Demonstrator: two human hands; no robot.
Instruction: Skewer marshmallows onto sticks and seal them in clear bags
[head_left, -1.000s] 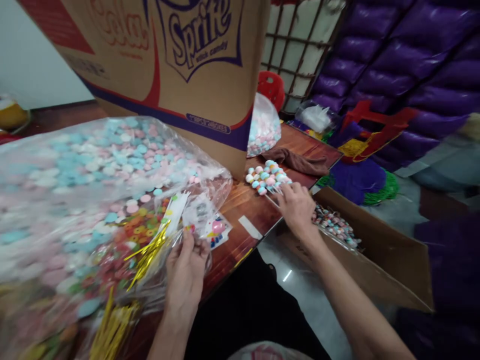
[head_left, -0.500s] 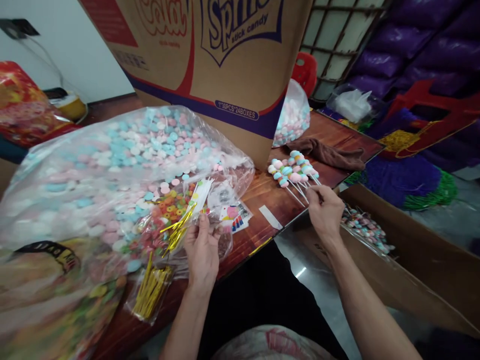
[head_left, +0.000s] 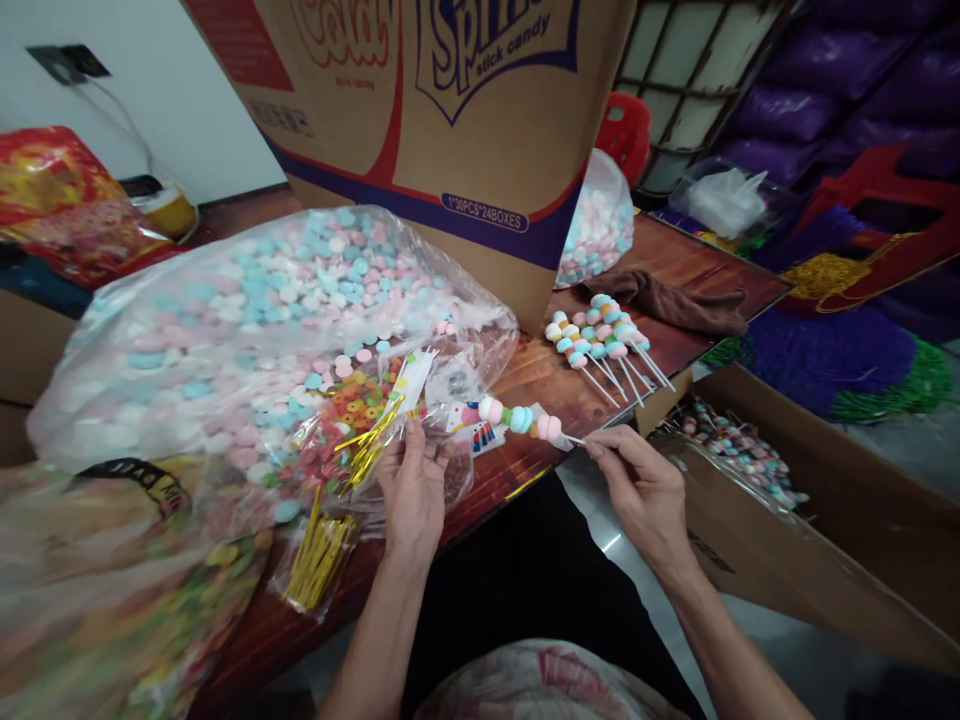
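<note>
My right hand (head_left: 637,490) pinches the white stick of a marshmallow skewer (head_left: 519,419), which is threaded with pink, blue and white pieces and small coloured rings. The skewer points left, toward my left hand (head_left: 412,485). That hand's thumb and fingers are closed on a thin clear plastic bag (head_left: 459,482), partly hidden by the fingers. Gold twist ties (head_left: 371,440) and white sticks (head_left: 412,380) lie just beyond my left hand, beside coloured gummy rings (head_left: 364,388). Several finished skewers (head_left: 604,330) lie on the table at the right.
A large bag of marshmallows (head_left: 225,280) covers the table's left. Behind it stands a tall cardboard box (head_left: 465,150). A packet of gold ties (head_left: 319,565) lies near the edge. A brown cloth (head_left: 682,300) rests far right; below, an open carton (head_left: 847,480) contains many skewers.
My right hand has lifted one skewer from the group and brought it left, toward my left hand. My left hand has stayed nearly in place. The view has shifted slightly.
</note>
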